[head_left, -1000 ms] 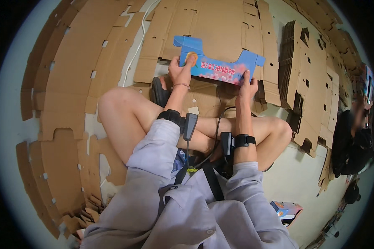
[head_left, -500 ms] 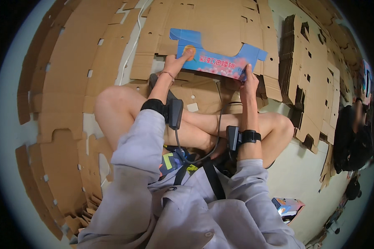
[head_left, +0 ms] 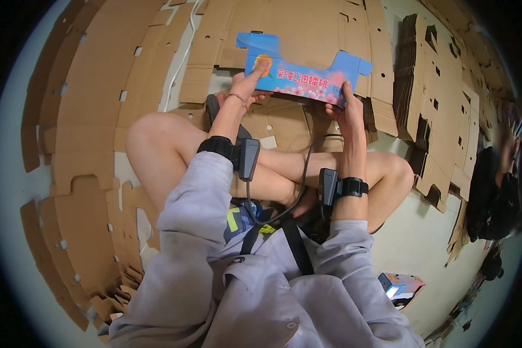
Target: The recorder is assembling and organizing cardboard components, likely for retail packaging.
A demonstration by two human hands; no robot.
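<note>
Between my two hands is a blue and pink printed cardboard box panel (head_left: 301, 77), with blossoms and an orange fruit on it and a deep cut-out in its far edge. My left hand (head_left: 247, 86) grips the panel's left end, thumb on the printed face and fingers underneath. At the right end my right hand (head_left: 348, 107) pinches it the same way, thumb on top. The panel is held above my crossed legs, tilted so its print faces me. Brown cardboard (head_left: 284, 124) lies beneath it.
Flat brown cardboard sheets (head_left: 93, 104) spread over the left side. Upright stacked cardboard (head_left: 409, 75) stands at right. A white cable (head_left: 182, 64) runs along the far left. Near my right side sits a small printed box (head_left: 401, 288). Another person in black (head_left: 490, 191) is at the far right.
Both hands have shifted the panel slightly away from me and turned its printed face a little. More of my fingers shows beneath its near edge.
</note>
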